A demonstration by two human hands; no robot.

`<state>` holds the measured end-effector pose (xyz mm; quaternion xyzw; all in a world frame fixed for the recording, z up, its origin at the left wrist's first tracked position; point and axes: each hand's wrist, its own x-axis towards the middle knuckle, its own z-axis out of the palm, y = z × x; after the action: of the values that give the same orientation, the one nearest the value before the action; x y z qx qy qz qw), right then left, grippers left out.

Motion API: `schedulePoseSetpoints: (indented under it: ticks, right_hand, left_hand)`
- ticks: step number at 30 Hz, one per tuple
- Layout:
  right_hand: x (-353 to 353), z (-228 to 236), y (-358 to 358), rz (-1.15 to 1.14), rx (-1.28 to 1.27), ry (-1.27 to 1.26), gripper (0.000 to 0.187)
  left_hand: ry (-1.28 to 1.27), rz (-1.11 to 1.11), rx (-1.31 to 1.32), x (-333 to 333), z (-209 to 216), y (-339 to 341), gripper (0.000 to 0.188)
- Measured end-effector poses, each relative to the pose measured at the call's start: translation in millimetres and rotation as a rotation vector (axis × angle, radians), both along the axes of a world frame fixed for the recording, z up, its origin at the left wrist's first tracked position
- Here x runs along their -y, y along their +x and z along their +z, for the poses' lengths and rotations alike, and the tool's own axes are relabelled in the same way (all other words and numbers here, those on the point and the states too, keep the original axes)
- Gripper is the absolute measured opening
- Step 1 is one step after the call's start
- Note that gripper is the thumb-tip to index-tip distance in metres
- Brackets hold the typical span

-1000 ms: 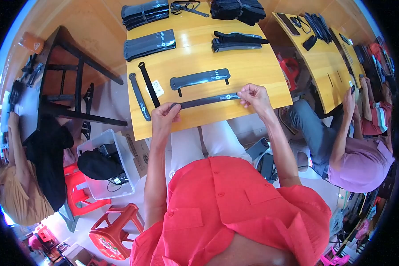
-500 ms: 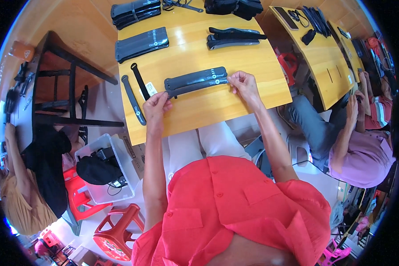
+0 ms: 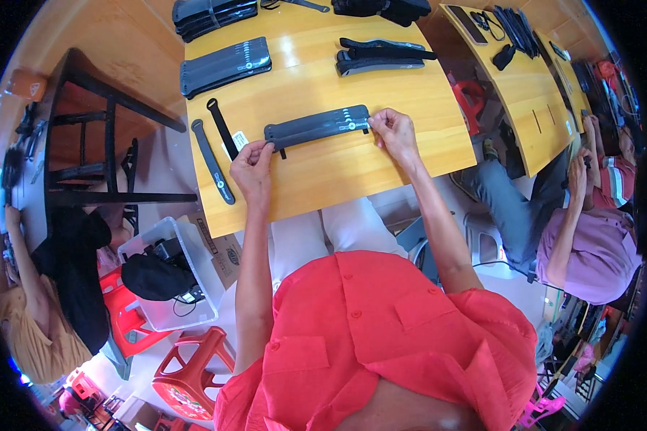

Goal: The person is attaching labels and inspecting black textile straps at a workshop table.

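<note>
A flat stack of black straps (image 3: 316, 127) with white print lies across the near part of the wooden table. My left hand (image 3: 251, 169) pinches its left end between thumb and fingers. At the other end, my right hand (image 3: 395, 134) grips the printed corner in a pinch. Two short dark tabs stick out under the stack's lower edge. Left of my left hand lie a thin black strap (image 3: 221, 128) with a looped end, partly over a small white label (image 3: 239, 141), and a grey printed strap (image 3: 213, 161).
Farther back on the table (image 3: 302, 79) are a strap stack (image 3: 226, 66), a folded strap bundle (image 3: 382, 57) and more bundles at the far edge. A clear bin (image 3: 212, 287) and red stools (image 3: 190, 377) stand at lower left. Co-workers sit on both sides.
The lower strap, earlier offset below the stack between my hands, now lines up with it. Both hands have shifted slightly.
</note>
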<state>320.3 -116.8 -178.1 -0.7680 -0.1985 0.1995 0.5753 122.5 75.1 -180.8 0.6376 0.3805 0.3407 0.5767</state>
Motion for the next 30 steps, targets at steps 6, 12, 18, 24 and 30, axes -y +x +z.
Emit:
schedulePoseSetpoints:
  ticks: [6,12,18,24,30]
  right_hand:
    - [-1.8,9.7,-4.8,-0.005,-0.049,0.007,0.012]
    - [1.0,11.3,-4.6,-0.004,-0.107,0.008,0.012]
    - [2.3,8.4,-3.6,0.015,-0.156,0.057,0.011]
    - [0.4,7.4,-4.6,-0.031,-0.112,0.066,0.012]
    - [-1.3,5.3,-4.6,-0.066,-0.104,0.062,0.012]
  left_hand:
    - [-0.036,0.012,-0.004,1.8,3.7,0.8,0.012]
    - [-0.006,0.003,-0.034,3.1,2.8,-0.6,0.012]
    - [0.002,0.039,-0.025,4.2,2.0,0.6,0.01]
    - [0.041,0.034,-0.07,6.1,5.9,2.2,0.008]
    - [0.065,0.041,-0.076,5.4,-0.2,3.3,0.008]
